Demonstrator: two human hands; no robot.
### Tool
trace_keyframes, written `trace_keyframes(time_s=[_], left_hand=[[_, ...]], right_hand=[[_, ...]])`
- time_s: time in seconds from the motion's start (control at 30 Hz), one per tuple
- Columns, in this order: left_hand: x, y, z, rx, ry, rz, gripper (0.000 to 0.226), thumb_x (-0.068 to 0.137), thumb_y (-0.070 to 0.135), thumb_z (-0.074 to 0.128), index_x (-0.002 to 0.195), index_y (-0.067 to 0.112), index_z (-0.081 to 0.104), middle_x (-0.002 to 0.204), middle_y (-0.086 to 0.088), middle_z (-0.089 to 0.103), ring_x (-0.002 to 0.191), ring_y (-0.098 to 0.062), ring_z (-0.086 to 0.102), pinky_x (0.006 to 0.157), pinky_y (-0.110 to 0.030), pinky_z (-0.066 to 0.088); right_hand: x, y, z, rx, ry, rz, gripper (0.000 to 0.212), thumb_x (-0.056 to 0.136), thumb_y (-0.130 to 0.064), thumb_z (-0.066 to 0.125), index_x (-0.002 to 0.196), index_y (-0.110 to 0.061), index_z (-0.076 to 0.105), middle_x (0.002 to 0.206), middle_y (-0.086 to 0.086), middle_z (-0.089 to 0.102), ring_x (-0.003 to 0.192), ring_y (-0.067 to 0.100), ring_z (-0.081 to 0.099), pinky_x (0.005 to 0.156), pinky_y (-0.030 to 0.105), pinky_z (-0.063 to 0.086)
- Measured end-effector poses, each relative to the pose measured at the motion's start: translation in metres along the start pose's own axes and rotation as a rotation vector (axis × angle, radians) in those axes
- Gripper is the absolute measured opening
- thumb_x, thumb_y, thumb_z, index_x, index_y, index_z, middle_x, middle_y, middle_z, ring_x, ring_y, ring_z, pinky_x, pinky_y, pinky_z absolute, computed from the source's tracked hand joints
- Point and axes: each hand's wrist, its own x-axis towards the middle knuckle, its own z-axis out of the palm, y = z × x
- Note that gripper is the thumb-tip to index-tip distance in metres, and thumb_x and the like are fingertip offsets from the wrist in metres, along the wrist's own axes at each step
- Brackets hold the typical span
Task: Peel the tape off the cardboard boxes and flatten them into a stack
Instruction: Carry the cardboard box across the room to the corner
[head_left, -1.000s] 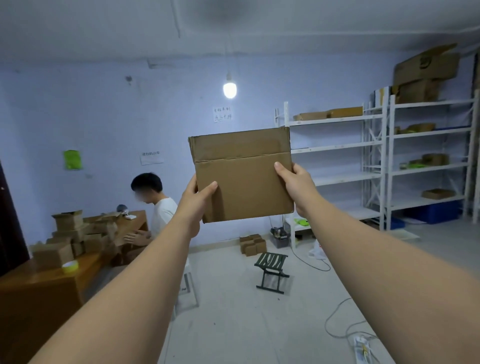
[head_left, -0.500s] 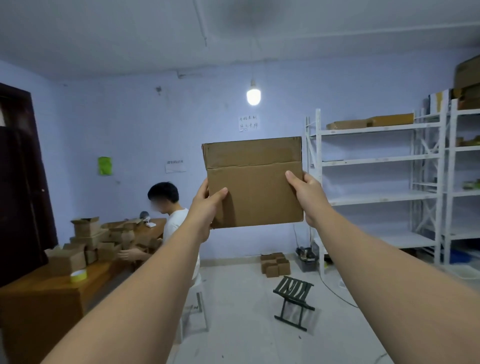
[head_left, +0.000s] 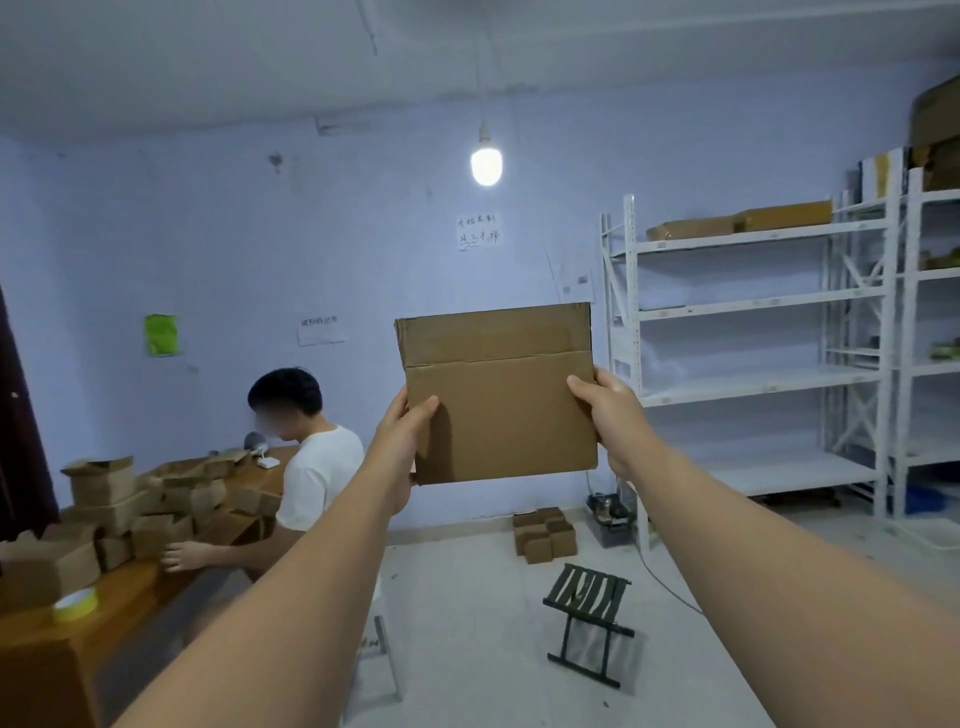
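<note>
Head view: a flat brown corrugated cardboard box (head_left: 498, 395) held upright at arm's length between both hands.

Left hand (head_left: 402, 436) and right hand (head_left: 605, 410) each pinch a side edge, thumbs in front, fingers hidden behind. It looks light, stiff across the panel and weak at the crease above the thumbs, so edge grips low down suit it. Tape, if any, is not discernible; the rear face is hidden.

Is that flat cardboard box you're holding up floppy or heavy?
Probably stiff: the cardboard box stands straight with the left hand and right hand pinching only its side edges. Likely light, since it is held at arm's length. Its top flap might fold along the crease.
</note>
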Motion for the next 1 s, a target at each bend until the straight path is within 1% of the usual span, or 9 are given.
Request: trace_keyframes(time_s=[0.13, 0.23, 0.33, 0.4, 0.47, 0.6, 0.73, 0.83, 1.0], left_hand=[[0.074, -0.018, -0.011, -0.045, -0.034, -0.006, 0.038, 0.091, 0.048, 0.054, 0.128, 0.044, 0.049, 0.121, 0.014, 0.057, 0.110, -0.016, 0.052, 0.086, -0.044, 0.049], [0.124, -0.032, -0.018, 0.011, -0.099, 0.049, 0.049, 0.090, 0.040, 0.060, 0.135, 0.038, 0.040, 0.121, 0.014, 0.055, 0.101, -0.007, 0.053, 0.078, -0.033, 0.043], [0.168, -0.049, -0.025, 0.073, -0.142, 0.096, 0.059, 0.089, 0.031, 0.064, 0.138, 0.035, 0.033, 0.125, 0.012, 0.052, 0.108, -0.013, 0.052, 0.087, -0.033, 0.042], [0.193, -0.059, -0.028, 0.081, -0.140, 0.110, 0.062, 0.088, 0.030, 0.065, 0.140, 0.034, 0.032, 0.130, 0.009, 0.050, 0.115, -0.018, 0.051, 0.089, -0.035, 0.045], [0.216, -0.070, -0.029, 0.082, -0.136, 0.107, 0.062, 0.088, 0.030, 0.065, 0.141, 0.033, 0.032, 0.131, 0.008, 0.050, 0.115, -0.018, 0.051, 0.086, -0.033, 0.045], [0.270, -0.088, -0.031, 0.094, -0.158, 0.105, 0.064, 0.088, 0.037, 0.063, 0.143, 0.033, 0.030, 0.133, 0.009, 0.048, 0.115, -0.017, 0.051, 0.086, -0.031, 0.045], [0.329, -0.105, -0.026, 0.105, -0.190, 0.108, 0.063, 0.084, 0.043, 0.064, 0.138, 0.035, 0.032, 0.131, 0.012, 0.047, 0.109, -0.010, 0.053, 0.083, -0.027, 0.046], [0.382, -0.121, -0.014, 0.111, -0.171, 0.105, 0.063, 0.084, 0.040, 0.065, 0.137, 0.035, 0.032, 0.132, 0.010, 0.047, 0.115, -0.017, 0.051, 0.088, -0.032, 0.045], [0.475, -0.144, 0.022, 0.096, -0.116, 0.109, 0.062, 0.088, 0.031, 0.065, 0.139, 0.034, 0.031, 0.133, 0.009, 0.048, 0.112, -0.015, 0.053, 0.084, -0.031, 0.047]], right_hand=[[0.055, 0.024, 0.020, 0.001, 0.010, 0.002, 0.020, 0.094, -0.019, 0.054, 0.108, -0.031, 0.061, 0.096, -0.013, 0.072, 0.078, 0.002, 0.070, 0.054, 0.015, 0.052], [0.097, 0.043, 0.038, -0.050, 0.059, -0.032, 0.032, 0.082, -0.011, 0.055, 0.102, -0.035, 0.061, 0.089, -0.011, 0.072, 0.078, 0.011, 0.069, 0.059, 0.024, 0.056], [0.135, 0.066, 0.055, -0.068, 0.129, -0.041, 0.044, 0.075, -0.008, 0.052, 0.105, -0.040, 0.054, 0.098, -0.004, 0.067, 0.086, 0.019, 0.066, 0.074, 0.042, 0.058], [0.158, 0.081, 0.063, -0.087, 0.147, -0.026, 0.050, 0.075, -0.008, 0.052, 0.117, -0.035, 0.049, 0.100, -0.003, 0.065, 0.087, 0.021, 0.065, 0.077, 0.044, 0.057], [0.180, 0.096, 0.070, -0.102, 0.151, 0.000, 0.052, 0.075, -0.010, 0.053, 0.121, -0.035, 0.046, 0.101, -0.003, 0.065, 0.089, 0.021, 0.065, 0.076, 0.043, 0.058], [0.230, 0.128, 0.077, -0.103, 0.155, 0.024, 0.051, 0.078, -0.012, 0.055, 0.121, -0.037, 0.043, 0.103, -0.006, 0.064, 0.089, 0.018, 0.064, 0.066, 0.033, 0.055], [0.287, 0.164, 0.075, -0.133, 0.133, 0.021, 0.047, 0.077, -0.013, 0.056, 0.110, -0.045, 0.047, 0.097, -0.012, 0.064, 0.087, 0.013, 0.064, 0.062, 0.029, 0.051], [0.340, 0.186, 0.068, -0.127, 0.102, 0.015, 0.044, 0.079, -0.014, 0.056, 0.109, -0.044, 0.048, 0.102, -0.010, 0.063, 0.090, 0.014, 0.062, 0.064, 0.030, 0.050], [0.442, 0.217, 0.050, -0.126, 0.058, -0.015, 0.047, 0.079, -0.015, 0.055, 0.115, -0.044, 0.046, 0.103, -0.012, 0.062, 0.094, 0.014, 0.062, 0.066, 0.031, 0.051]])
